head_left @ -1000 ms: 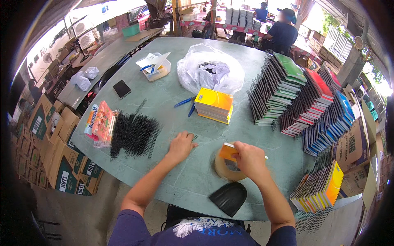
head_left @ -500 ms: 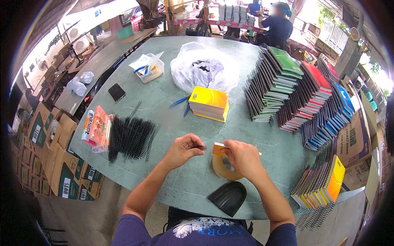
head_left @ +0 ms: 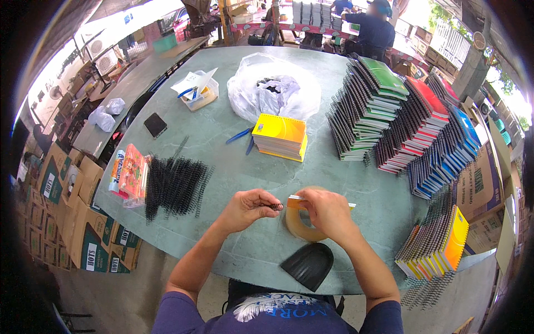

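Observation:
My left hand (head_left: pixel 247 210) is closed, pinching a dark spiral binding coil (head_left: pixel 275 207) whose end pokes past the fingertips. Facing it, my right hand (head_left: pixel 329 211) grips a small yellow-orange notepad (head_left: pixel 295 204) by its side, mostly hidden under the fingers. A slight gap separates coil and notepad. Beneath the right hand lies a roll of clear tape (head_left: pixel 300 229). Nearer to me is a black, round-ended rubbery piece (head_left: pixel 309 267). Straight ahead stands a stack of yellow notepads (head_left: pixel 280 138), with blue-handled pliers (head_left: pixel 242 138) at its left.
Loose black coils (head_left: pixel 177 186) lie in a pile at the left, beside a pink box (head_left: pixel 133 172). Stacked spiral notebooks in green (head_left: pixel 370 106), red (head_left: pixel 414 125), blue (head_left: pixel 445 153) and yellow (head_left: pixel 434 245) line the right. A plastic bag (head_left: pixel 275 86) and tub (head_left: pixel 201 97) stand farther back.
My left hand has shifted slightly right, bringing the coil closer to the notepad. The right hand stays nearly where it was. The whole view has moved a little.

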Action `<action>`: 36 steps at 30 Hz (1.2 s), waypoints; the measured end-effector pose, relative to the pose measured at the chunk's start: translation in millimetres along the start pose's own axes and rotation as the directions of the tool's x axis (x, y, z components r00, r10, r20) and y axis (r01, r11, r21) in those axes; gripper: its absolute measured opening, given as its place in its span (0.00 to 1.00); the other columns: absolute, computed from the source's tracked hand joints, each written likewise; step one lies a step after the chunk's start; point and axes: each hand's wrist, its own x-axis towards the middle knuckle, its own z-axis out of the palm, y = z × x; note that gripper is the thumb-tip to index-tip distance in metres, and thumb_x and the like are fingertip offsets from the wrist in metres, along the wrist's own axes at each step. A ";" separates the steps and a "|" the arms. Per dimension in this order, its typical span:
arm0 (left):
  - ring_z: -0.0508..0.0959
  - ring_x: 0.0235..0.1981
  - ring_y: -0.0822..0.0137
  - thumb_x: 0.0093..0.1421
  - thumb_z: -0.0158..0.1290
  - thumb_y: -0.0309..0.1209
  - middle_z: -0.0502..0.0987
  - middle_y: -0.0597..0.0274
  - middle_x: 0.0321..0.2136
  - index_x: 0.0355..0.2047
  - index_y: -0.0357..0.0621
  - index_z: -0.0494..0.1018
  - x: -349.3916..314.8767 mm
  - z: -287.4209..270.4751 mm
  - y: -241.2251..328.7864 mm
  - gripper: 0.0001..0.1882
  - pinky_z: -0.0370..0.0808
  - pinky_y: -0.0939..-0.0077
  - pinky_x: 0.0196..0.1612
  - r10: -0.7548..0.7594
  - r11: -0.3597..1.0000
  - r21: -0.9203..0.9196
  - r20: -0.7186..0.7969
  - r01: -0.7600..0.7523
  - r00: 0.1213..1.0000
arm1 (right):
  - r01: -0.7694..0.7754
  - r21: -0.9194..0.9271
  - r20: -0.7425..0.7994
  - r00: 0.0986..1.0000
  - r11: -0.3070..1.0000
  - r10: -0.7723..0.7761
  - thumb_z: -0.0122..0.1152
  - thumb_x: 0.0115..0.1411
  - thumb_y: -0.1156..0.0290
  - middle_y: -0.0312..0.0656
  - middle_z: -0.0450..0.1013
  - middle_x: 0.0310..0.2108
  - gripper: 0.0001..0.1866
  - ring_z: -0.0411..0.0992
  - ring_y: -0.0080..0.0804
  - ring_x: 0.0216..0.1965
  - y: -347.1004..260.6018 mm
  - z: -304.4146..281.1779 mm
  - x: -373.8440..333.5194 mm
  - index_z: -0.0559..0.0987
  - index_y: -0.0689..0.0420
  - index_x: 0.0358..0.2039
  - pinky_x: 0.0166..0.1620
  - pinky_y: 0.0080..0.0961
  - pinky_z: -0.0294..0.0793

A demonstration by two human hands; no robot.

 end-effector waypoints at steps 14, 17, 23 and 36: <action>0.77 0.25 0.58 0.56 0.56 0.29 0.78 0.53 0.27 0.33 0.36 0.74 2.9 38.7 15.2 0.08 0.74 0.72 0.31 0.324 0.631 0.775 -0.218 -0.038 0.920 | 0.053 0.045 0.046 0.997 0.998 -0.055 0.55 0.49 0.78 0.40 0.76 0.33 0.16 0.74 0.41 0.36 -2.7 -2.7 -2.9 0.76 0.52 0.40 0.37 0.34 0.73; 0.75 0.22 0.63 0.55 0.57 0.28 0.76 0.54 0.24 0.36 0.38 0.74 12.2 40.3 5.8 0.09 0.72 0.72 0.27 0.575 0.390 0.907 -0.103 -0.161 0.812 | 0.120 0.053 -0.032 0.992 0.991 -0.118 0.55 0.48 0.78 0.40 0.76 0.32 0.17 0.74 0.41 0.36 -4.4 -0.3 1.2 0.76 0.53 0.41 0.38 0.34 0.73; 0.76 0.29 0.59 0.55 0.57 0.32 0.75 0.48 0.31 0.41 0.42 0.72 10.6 18.3 35.1 0.14 0.72 0.71 0.32 0.101 0.521 0.853 -0.072 0.008 0.992 | 0.060 -0.045 -0.098 0.993 0.997 -0.064 0.61 0.51 0.71 0.41 0.75 0.31 0.13 0.74 0.41 0.34 -5.4 5.6 0.8 0.75 0.55 0.38 0.36 0.34 0.72; 0.75 0.28 0.54 0.54 0.57 0.34 0.74 0.53 0.25 0.31 0.37 0.72 15.0 10.4 34.1 0.11 0.71 0.64 0.33 0.125 0.478 0.874 0.032 -0.088 0.992 | 0.106 0.250 -0.177 0.982 0.962 -0.062 0.58 0.52 0.72 0.45 0.72 0.31 0.09 0.72 0.44 0.36 -9.9 8.0 4.2 0.72 0.56 0.34 0.36 0.39 0.70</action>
